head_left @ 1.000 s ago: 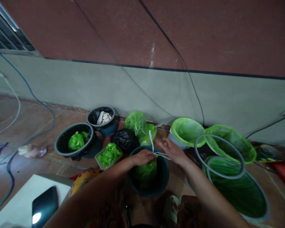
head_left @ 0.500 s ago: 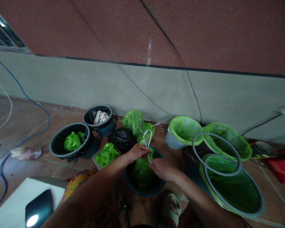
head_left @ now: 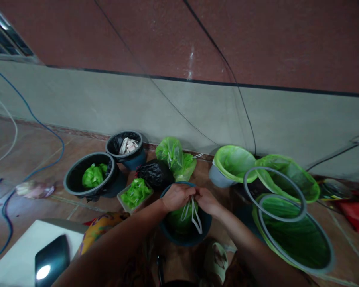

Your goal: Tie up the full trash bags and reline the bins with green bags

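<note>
My left hand (head_left: 178, 197) and my right hand (head_left: 207, 201) meet over a dark blue bucket (head_left: 184, 241) on the floor in front of me. Inside the bucket sits a green plastic bag (head_left: 178, 220), partly covered by my hands. Fingers of both hands pinch the bag's white drawstring (head_left: 196, 223), its loops hanging down toward me. My fingertips hide the exact point of grip. Beyond my left hand lie a tied black bag (head_left: 156, 174) and a green drawstring bag (head_left: 170, 154).
At left stand a black-lined bin with green plastic (head_left: 93, 176), another bin (head_left: 139, 156) and a small tub (head_left: 121, 201) of green bags. Green-lined bins (head_left: 223, 179) and loose grey rims (head_left: 303, 207) are at right. A phone (head_left: 52, 255) lies on a white surface.
The drawstring loop that stood up above my hands now hangs down over the bucket. My hands have come closer together, and the left has turned over with its back showing.
</note>
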The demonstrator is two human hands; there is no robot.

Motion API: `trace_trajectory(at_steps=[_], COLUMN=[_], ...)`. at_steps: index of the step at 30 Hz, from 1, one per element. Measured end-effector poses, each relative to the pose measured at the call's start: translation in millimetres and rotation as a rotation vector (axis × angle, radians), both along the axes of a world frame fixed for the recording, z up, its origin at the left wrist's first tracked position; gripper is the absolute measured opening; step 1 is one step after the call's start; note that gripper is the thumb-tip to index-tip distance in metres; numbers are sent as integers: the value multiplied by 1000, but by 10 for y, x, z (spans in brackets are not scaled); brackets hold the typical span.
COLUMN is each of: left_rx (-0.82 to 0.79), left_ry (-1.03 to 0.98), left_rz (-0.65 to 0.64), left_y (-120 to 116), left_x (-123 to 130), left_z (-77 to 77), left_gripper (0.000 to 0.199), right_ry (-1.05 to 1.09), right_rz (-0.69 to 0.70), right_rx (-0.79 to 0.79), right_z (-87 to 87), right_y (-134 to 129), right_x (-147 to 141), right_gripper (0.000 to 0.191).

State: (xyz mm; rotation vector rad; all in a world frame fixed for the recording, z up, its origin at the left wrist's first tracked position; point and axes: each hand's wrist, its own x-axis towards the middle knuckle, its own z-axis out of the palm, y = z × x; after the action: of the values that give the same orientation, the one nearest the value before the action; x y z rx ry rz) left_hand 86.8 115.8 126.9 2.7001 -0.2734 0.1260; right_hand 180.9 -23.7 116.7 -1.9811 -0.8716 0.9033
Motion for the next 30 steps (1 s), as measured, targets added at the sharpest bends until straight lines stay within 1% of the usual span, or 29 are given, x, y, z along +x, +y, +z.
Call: trace_trajectory(at_steps=[3, 6, 8, 9, 11, 12, 15, 17, 19, 21, 24, 27, 30], left_rx=[40, 52, 55, 50, 17, -14, -136, -200, -221, -212, -182, -197, -268], left_ry=[-68, -85, -63, -49, -23, -12, 28, 68, 114, 171, 270, 362, 406], left_rz=[6, 41, 71, 90, 120, 131, 172, 224, 277, 313, 326, 352, 329], left_y=[-18, -32, -40, -42, -43, -41, -30, -12, 19, 65, 149, 224, 256], left_x=[-17, -34, -41, -42, -39, -35, -11, 6, 16, 12, -14, -43, -37], left_z=[-36, -66, -76, -78, -75, -71, -61, -60, -62, -63, -61, -59, -64], left_gripper=[17, 16, 16, 17, 19, 19, 16, 14, 15, 15, 11, 7, 7], right_ry=[162, 334, 374, 361, 272, 193, -190, -462, -628, -693, -710, -704, -642], right_rz=[-48, -80, -109, -126, -151, -150, -75, -20, 39, 116, 205, 213, 172], right_rx=[-20, -45, -42, -46, -57, -60, -80, -148, -239, -333, -462, -499, -473], right_z=[33, 47, 26, 13, -3, 0, 51, 94, 116, 105, 55, 38, 93], right_y=[-9, -33, -44, -46, -43, -40, -32, -43, -75, -131, -229, -275, -232], right_x=[0, 13, 14, 15, 21, 30, 73, 110, 152, 201, 274, 305, 282], right_gripper=[36, 30, 25, 23, 21, 21, 21, 21, 24, 26, 25, 26, 29])
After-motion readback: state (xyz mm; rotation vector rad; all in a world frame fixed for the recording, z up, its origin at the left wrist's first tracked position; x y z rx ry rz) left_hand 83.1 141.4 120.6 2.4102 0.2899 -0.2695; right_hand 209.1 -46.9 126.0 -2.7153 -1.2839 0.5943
